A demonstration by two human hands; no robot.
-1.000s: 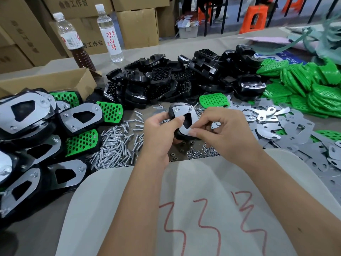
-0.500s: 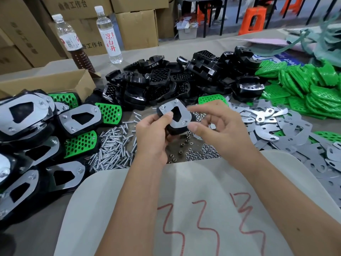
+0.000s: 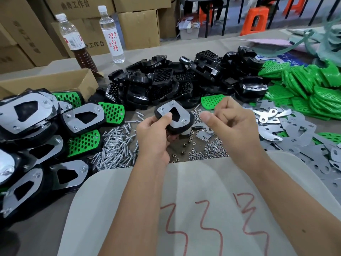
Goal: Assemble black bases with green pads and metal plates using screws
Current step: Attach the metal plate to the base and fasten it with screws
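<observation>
**Fingers curl around one base while the other hand hangs just beside it**

Fingers [image 3: 167,118] of the left hand [image 3: 155,137] curl round a black base [image 3: 188,120] with a metal plate [image 3: 180,115] on top, thumb pressed on the plate's near edge; screws stand up from the plate's corners. The right hand [image 3: 232,126] sits just beside the base without touching it, fingers loosely curled toward the thumb; whether they pinch anything cannot be told.

A table [image 3: 46,228] carries everything. A heap of loose black bases [image 3: 166,84] fills its far middle. Finished assemblies [image 3: 29,115] stack at the left. Green pads [image 3: 313,89] pile up at the right, with flat metal plates [image 3: 295,137] spread in front of them. Loose screws [image 3: 116,145] lie left of the held base, and small nuts [image 3: 206,150] lie below it, between the hands.
</observation>
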